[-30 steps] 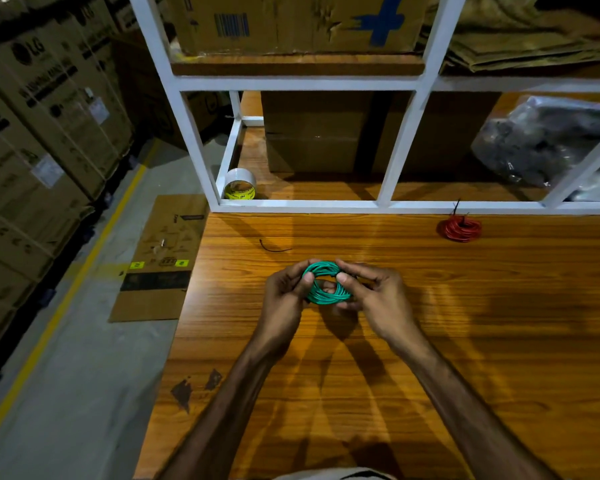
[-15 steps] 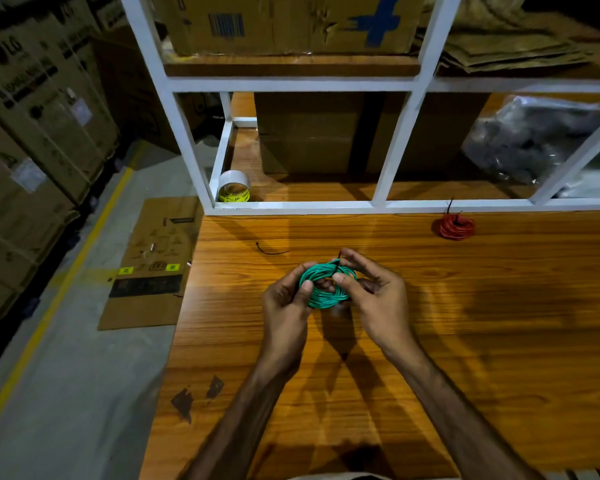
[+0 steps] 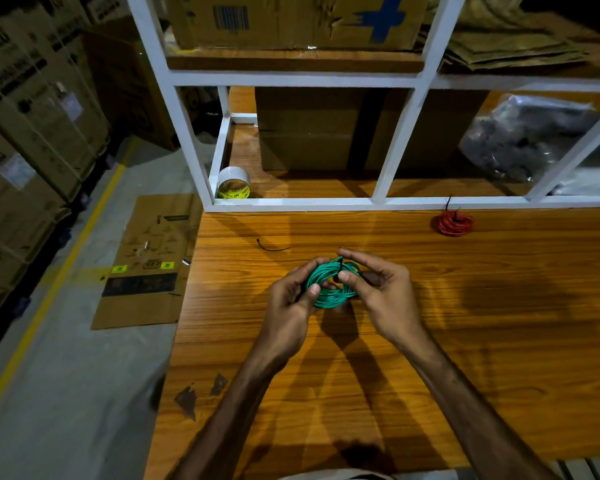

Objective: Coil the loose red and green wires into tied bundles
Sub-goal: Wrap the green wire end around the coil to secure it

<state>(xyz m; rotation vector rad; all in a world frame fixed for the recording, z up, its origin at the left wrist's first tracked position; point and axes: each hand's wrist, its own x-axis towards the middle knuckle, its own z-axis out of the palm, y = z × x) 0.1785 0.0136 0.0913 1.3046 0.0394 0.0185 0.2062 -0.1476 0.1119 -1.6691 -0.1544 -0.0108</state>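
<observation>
Wooden desk [image 3: 499,323] carries a tied red wire coil [image 3: 453,222]. Green wire coil [image 3: 329,282] is gripped by left hand [image 3: 293,299] while right hand [image 3: 381,289] pinches it, likely for tying.

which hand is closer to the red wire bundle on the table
Right. The right hand is nearer the red wire bundle, which lies beyond it to its right; the left hand is farther left.

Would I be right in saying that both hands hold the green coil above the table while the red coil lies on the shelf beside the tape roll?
Not quite: in the head view the red coil lies on the table, far from the tape roll. Both hands, left hand and right hand, do hold the green coil.
</observation>
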